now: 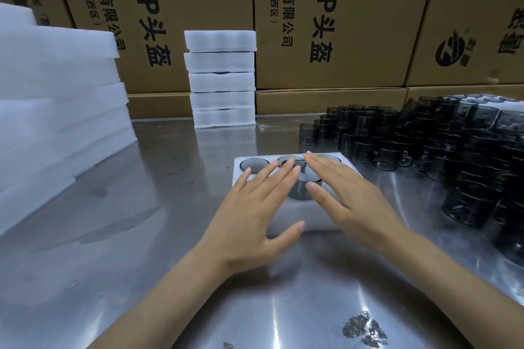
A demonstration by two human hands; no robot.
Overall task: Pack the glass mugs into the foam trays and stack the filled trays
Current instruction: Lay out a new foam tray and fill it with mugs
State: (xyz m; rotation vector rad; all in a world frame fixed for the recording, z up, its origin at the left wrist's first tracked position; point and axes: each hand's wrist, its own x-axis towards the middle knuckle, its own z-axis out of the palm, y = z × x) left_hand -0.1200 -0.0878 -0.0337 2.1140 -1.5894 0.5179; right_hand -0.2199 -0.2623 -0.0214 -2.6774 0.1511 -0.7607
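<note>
My left hand [256, 207] and right hand [350, 198] covered most of the foam tray [286, 217], so I couldn't tell how many mugs sat in it. The foam stack [56, 110] ran off the left edge. The loose mugs [442, 150] blurred together and ran off the right edge, past counting.

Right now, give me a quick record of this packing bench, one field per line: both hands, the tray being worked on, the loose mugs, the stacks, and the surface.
left hand: fingers straight, flat over the tray
right hand: fingers straight, flat over the tray
foam tray: white, on the table under both hands, dark glass mugs seated in its pockets
loose mugs: many, dark glass, crowded at right
tray stack: five high, at the back
foam sheets: piled at left
table: shiny metal
backdrop: cardboard cartons
</note>
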